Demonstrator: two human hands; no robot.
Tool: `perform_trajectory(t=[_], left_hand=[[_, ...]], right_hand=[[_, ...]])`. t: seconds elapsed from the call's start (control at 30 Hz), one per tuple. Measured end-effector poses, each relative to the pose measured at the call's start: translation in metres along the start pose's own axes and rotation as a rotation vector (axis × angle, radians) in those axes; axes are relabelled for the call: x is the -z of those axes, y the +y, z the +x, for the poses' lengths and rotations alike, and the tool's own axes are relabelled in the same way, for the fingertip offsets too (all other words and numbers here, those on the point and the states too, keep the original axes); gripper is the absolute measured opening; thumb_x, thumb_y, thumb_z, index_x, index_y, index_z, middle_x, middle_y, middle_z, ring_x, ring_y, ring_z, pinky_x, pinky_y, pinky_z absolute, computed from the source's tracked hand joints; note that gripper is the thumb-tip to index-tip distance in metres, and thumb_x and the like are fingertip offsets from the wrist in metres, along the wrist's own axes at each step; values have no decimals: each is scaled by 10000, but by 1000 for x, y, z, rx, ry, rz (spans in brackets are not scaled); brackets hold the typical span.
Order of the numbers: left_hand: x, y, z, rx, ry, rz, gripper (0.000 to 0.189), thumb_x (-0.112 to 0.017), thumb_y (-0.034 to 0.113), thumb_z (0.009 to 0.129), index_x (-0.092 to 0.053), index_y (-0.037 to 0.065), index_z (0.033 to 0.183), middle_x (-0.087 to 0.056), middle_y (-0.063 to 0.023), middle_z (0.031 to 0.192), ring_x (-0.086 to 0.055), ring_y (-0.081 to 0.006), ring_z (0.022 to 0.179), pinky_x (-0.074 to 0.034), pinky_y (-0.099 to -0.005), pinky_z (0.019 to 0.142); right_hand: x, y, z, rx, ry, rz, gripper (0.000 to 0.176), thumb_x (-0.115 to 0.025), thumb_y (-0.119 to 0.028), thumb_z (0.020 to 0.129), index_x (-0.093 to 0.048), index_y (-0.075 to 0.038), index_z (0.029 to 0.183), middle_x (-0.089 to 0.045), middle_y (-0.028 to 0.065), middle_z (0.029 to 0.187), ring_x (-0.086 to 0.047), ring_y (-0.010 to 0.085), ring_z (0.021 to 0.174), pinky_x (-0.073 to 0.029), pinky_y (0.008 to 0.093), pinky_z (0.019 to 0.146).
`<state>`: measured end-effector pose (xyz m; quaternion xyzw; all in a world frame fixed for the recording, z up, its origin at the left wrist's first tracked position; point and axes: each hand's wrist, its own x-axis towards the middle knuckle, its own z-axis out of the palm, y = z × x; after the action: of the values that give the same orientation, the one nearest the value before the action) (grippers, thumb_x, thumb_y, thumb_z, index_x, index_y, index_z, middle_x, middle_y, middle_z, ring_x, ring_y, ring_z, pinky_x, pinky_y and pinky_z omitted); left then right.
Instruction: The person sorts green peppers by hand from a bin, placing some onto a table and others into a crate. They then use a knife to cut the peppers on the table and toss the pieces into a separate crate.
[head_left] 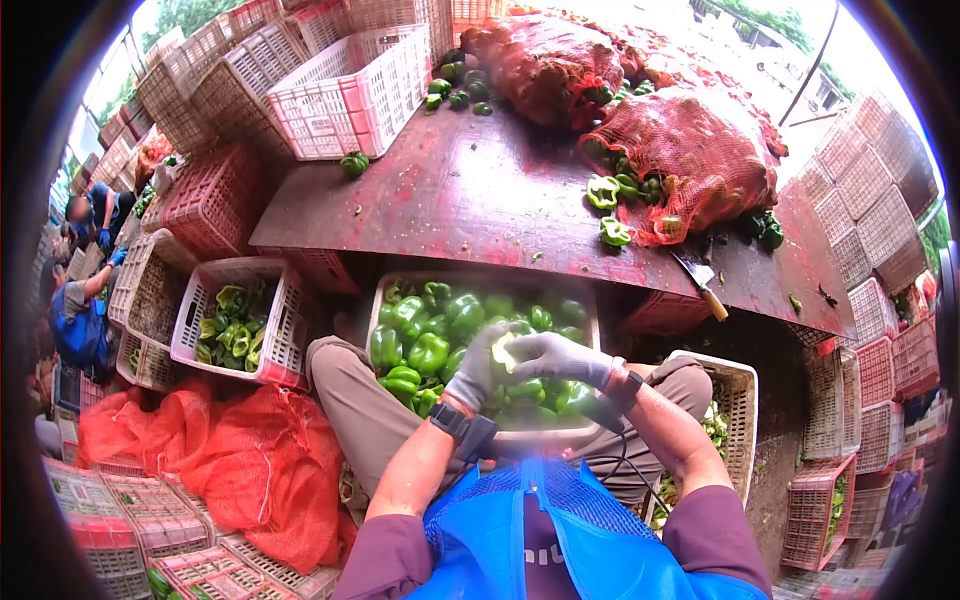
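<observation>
My left hand (pixel 474 370), in a grey glove, is closed around a cut green bell pepper (pixel 503 353) whose pale inside shows. The gloved right hand (pixel 556 360) meets it from the other side, its fingers bent onto the cut pepper. Both hands are above a crate (pixel 590 300) between my knees, filled with whole green bell peppers (pixel 428 353). Part of the held pepper is hidden behind my fingers.
On the table (pixel 430 205) lie red mesh sacks of peppers (pixel 700 150), cut pepper halves (pixel 603 192) and a knife (pixel 703 285). A crate of cut peppers (pixel 285 335) stands left, with red netting (pixel 265 470) nearby. Another crate (pixel 742 400) is right. Two people work far left.
</observation>
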<state>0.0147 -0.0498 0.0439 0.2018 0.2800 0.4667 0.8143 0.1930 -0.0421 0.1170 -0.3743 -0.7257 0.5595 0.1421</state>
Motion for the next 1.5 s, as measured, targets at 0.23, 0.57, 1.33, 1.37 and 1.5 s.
perform_trajectory(t=[0.23, 0.57, 1.33, 1.37, 1.5], left_hand=[[8, -11, 10, -44, 63, 0, 350, -581, 255, 927, -606, 21, 1186, -650, -102, 1111, -638, -225, 1014, -505, -365, 949], [-10, -4, 20, -348, 307, 595, 361, -626, 232, 900, -664, 3, 1177, -684, -87, 1086, -639, -184, 952, -516, -314, 866], [-35, -99, 97, -367, -388, 2264, 681, -626, 479, 874, -438, 228, 1478, -340, -110, 1570, -280, -486, 1413, -189, -588, 1168], [-32, -100, 97, -392, -392, 2279, 660, -619, 475, 878, -455, 220, 1464, -349, -113, 1564, -302, -487, 1398, -219, -594, 1152], [-35, -95, 95, -376, -416, 2280, 609, -611, 444, 886, -485, 209, 1434, -365, -121, 1550, -346, -483, 1366, -272, -598, 1117]], right_hand=[[-25, -2, -8, 24, 205, -157, 303, -729, -218, 833, -623, -11, 1028, -650, 174, 901, -636, 270, 853, -490, 395, 760], [-9, 32, -12, 24, 759, 386, 195, -736, -100, 872, -608, -35, 1004, -633, -2, 877, -559, 74, 762, -473, 266, 665], [71, 213, -369, -1372, 608, -599, 639, -737, -459, 732, -628, -79, 1234, -676, 230, 1098, -639, 382, 1090, -494, 462, 942], [77, 204, -358, -1315, 688, -685, 578, -725, -395, 775, -619, -80, 1249, -668, 221, 1129, -625, 376, 1110, -491, 458, 944], [150, 139, -268, -599, 1010, -770, 393, -703, -217, 845, -613, -81, 1203, -663, 181, 1095, -640, 375, 1003, -517, 443, 841]])
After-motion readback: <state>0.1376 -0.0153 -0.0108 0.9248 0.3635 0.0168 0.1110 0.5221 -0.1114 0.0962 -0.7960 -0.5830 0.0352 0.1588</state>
